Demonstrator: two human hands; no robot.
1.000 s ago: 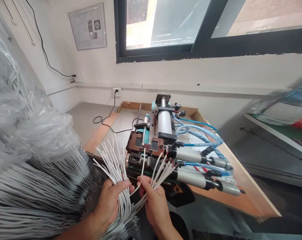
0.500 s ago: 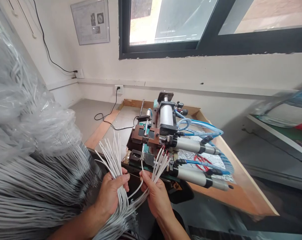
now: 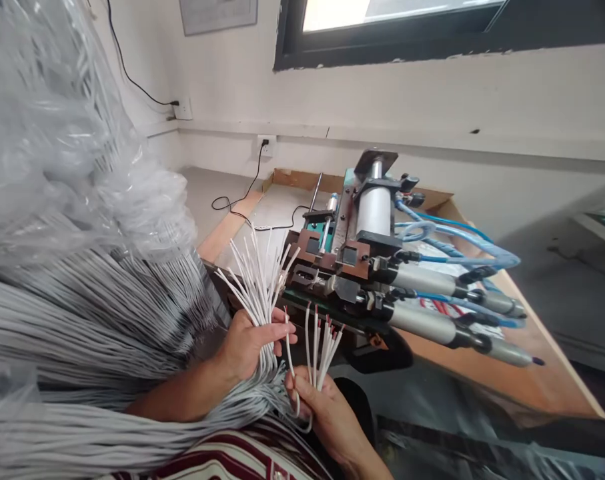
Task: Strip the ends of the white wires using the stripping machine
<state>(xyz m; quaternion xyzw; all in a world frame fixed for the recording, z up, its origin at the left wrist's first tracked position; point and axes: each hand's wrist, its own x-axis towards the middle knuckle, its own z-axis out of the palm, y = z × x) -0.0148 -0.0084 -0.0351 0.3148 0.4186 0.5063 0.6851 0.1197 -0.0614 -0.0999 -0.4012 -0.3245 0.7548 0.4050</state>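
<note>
Head camera — left hand (image 3: pixel 242 347) clamped round a fanned cable bundle (image 3: pixel 263 308), right hand (image 3: pixel 329 407) gripping a smaller, red-tipped bunch (image 3: pixel 316 347) — held apart, presumably so they don't mix.

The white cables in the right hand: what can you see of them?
The white cables look plastic-coated, slim and round, and fan upward from the right hand toward the machine. Reddish cores show at several tips. One cable stands apart, passing in front of the left hand's fingertips; whether it touches them is unclear.
</note>
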